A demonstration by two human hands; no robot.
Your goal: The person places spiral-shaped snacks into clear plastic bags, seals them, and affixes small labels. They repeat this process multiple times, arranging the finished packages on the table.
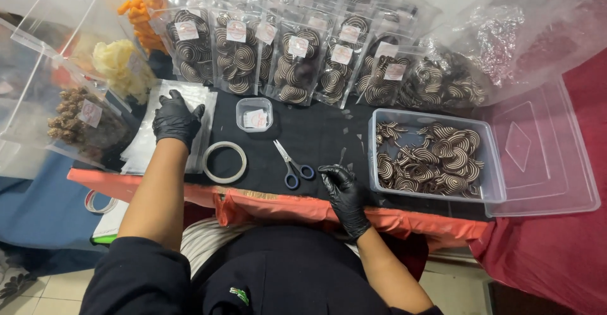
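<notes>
Left hand (176,118) flat, fingers spread on the stack of clear bags (165,125) at ten o'clock | bags look thin, slippery, limp: peel one by a corner | right hand (344,192) loosely curled, empty, by the swirl-cookie tub (436,157) at three | scissors (292,163) centre.

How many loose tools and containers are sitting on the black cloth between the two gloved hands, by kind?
Scissors: 1
Tape roll: 1
Small clear tub: 1
Large clear bin of striped spiral snacks: 1
Total: 4
</notes>
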